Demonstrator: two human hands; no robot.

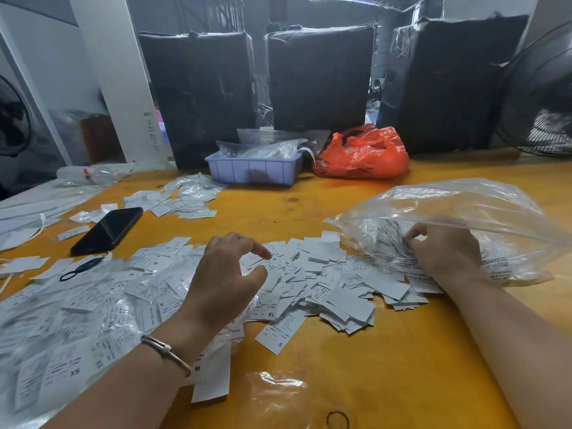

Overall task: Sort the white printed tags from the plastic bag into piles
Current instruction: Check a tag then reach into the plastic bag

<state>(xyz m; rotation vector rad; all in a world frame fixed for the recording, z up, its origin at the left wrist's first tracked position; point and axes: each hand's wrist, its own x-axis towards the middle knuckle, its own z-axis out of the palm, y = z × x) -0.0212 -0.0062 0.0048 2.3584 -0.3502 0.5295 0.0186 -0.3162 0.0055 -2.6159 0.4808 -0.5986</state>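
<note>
Clear plastic bag [458,212]: I'm seeing right hand [445,252] inside, seemingly pinching tags; left hand [226,274] hovering beside it, loosely curled, over tag heap [325,274].

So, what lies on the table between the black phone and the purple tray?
In the head view, a small heap of white tags and clear plastic lies between the phone and the tray.

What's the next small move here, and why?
Probably draw the right hand back out of the bag with the tags it pinches and drop them on the heap. Printed tags remain inside the bag, and the left hand hovers over the heap, holding nothing, free to spread them.
</note>
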